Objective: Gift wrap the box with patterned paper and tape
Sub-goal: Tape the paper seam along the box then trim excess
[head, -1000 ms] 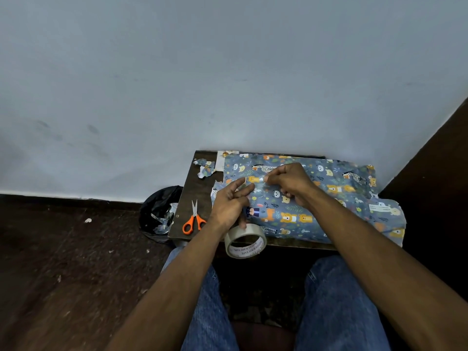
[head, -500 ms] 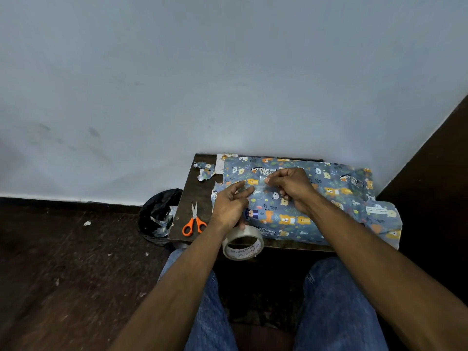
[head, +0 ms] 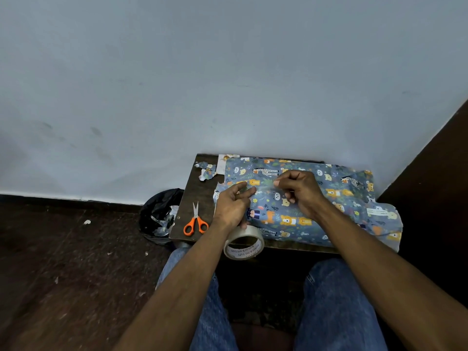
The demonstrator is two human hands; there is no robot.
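- Box: one, hidden wholly under blue animal-print wrapping paper; it lies on the small dark wooden table, against the wall.
- Clear tape strip: one, hard to make out, stretched between my hands.
- My left hand: pinches the strip's end, roll of clear tape hanging below it; core lettering too small to read.
- My right hand: pinches the other end.
- Orange-handled scissors: one pair.
- White label: print illegible.
- Black bin bag: partly cut off by the table.

The tape roll carries dark printed lettering around its white inner core; "TAPE" can be made out, the rest is too small. A white label on the patterned paper has unreadable print.
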